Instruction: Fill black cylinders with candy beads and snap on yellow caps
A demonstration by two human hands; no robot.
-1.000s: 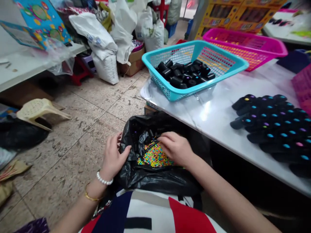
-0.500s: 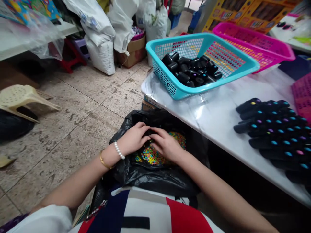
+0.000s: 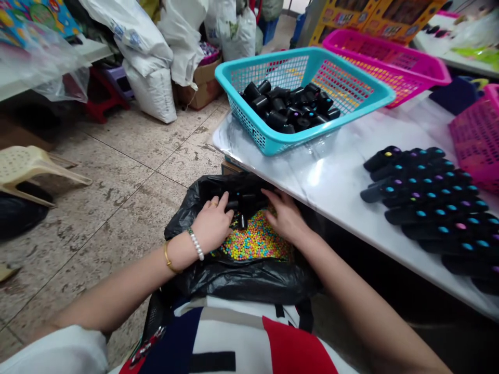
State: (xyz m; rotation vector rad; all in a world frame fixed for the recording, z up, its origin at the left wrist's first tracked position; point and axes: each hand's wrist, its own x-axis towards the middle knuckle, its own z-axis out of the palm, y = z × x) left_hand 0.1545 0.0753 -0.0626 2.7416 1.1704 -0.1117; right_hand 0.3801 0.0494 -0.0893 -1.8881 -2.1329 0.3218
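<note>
The small black plastic cylinders (image 3: 245, 203) lie on a heap of tiny multicoloured beads (image 3: 255, 243) inside the crumpled black plastic bag (image 3: 237, 280) on my lap, near the table's left edge. My left hand (image 3: 212, 223) and right hand (image 3: 286, 218) flank them, fingers stretched loosely and fingertips touching the cylinders, closed round nothing. Farther right, the white marble-look table (image 3: 343, 176) carries a turquoise mesh basket (image 3: 249, 117) of more black cylinders.
</note>
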